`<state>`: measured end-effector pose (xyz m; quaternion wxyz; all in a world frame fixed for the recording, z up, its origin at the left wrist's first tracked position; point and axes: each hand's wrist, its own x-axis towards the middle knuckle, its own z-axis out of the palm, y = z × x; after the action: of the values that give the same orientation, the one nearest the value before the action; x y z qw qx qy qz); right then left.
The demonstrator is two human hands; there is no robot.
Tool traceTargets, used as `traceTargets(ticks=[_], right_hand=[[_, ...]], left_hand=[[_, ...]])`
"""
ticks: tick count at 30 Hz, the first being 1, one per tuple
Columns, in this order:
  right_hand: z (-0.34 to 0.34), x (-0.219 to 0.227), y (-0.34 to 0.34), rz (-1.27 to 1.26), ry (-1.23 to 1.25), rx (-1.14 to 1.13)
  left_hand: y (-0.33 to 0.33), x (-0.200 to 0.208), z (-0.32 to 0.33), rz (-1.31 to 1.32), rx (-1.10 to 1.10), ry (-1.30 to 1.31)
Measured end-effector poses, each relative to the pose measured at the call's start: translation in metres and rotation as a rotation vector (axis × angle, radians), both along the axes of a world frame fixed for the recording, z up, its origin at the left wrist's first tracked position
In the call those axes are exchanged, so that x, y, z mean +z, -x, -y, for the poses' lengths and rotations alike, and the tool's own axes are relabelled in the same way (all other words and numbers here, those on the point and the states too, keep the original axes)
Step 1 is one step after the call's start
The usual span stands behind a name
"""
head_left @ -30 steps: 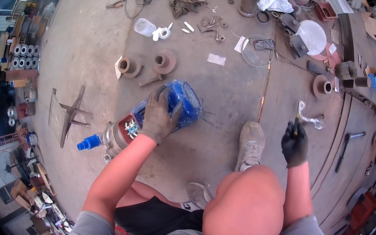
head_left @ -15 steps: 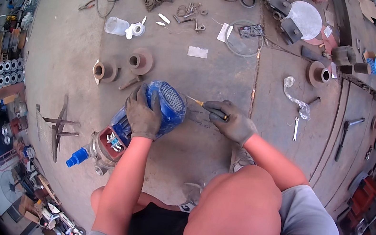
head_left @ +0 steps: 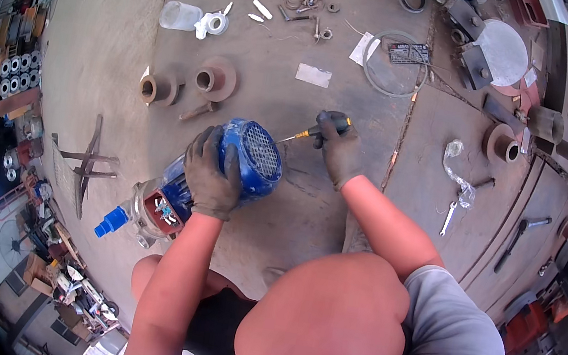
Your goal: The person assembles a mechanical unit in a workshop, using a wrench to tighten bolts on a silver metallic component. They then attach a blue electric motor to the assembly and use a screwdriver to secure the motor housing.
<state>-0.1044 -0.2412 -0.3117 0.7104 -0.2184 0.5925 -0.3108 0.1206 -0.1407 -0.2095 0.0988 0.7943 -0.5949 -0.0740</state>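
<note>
A blue electric motor (head_left: 262,154) with a mesh fan cover lies tilted on the metal floor, its fan end facing right. My gloved left hand (head_left: 213,176) is wrapped over the motor just behind that cover, thumb on the near side. In my gloved right hand (head_left: 339,153) is a screwdriver (head_left: 298,136) with a black and yellow handle. Its tip points left and down, right by the fan cover's edge; whether it touches cannot be told. At the motor's other end are an open terminal box (head_left: 164,213) with loose wires and a blue threaded fitting (head_left: 111,221).
Two rusty flanged hubs (head_left: 215,79) (head_left: 158,89) stand beyond the motor, with a metal stand (head_left: 87,166) to its left. Farther off lie a white tape roll (head_left: 215,23), bolts (head_left: 316,29) and a wire coil (head_left: 370,81). A wrench (head_left: 448,219) and a ratchet (head_left: 518,239) lie right.
My right hand has raised and turned the screwdriver; its handle now points up and right, its tip down toward the fan cover. My left hand keeps its hold on the motor. The view has shifted.
</note>
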Motion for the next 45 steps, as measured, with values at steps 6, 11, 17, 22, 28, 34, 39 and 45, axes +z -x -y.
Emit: traceTargets(ticks=[6,11,17,22,28,34,39,45], right_hand=[[-0.019,-0.005,0.006,0.078,0.037,0.072],[-0.036,0.002,0.018,0.042,0.298,0.400],[-0.016,0.006,0.006,0.141,0.753,0.641],[0.028,0.011,-0.033,0.041,0.862,0.861],[0.067,0.041,-0.082,-0.214,0.362,0.976],[0.035,0.042,-0.068,-0.244,0.574,0.719],[0.027,0.040,-0.025,-0.062,0.402,0.418],[-0.032,0.017,0.010,0.010,0.213,0.428]], left_hand=[[0.000,0.001,0.000,0.027,0.008,-0.009],[-0.001,-0.001,0.002,0.013,0.009,-0.009],[0.000,0.002,0.004,0.021,-0.005,0.000],[0.001,0.002,0.005,0.001,0.003,0.006],[0.001,0.001,0.004,0.020,0.015,0.004],[-0.001,0.002,0.002,-0.002,0.022,-0.004],[0.003,0.008,0.007,0.024,0.011,-0.022],[0.003,0.010,0.007,0.028,0.027,-0.034]])
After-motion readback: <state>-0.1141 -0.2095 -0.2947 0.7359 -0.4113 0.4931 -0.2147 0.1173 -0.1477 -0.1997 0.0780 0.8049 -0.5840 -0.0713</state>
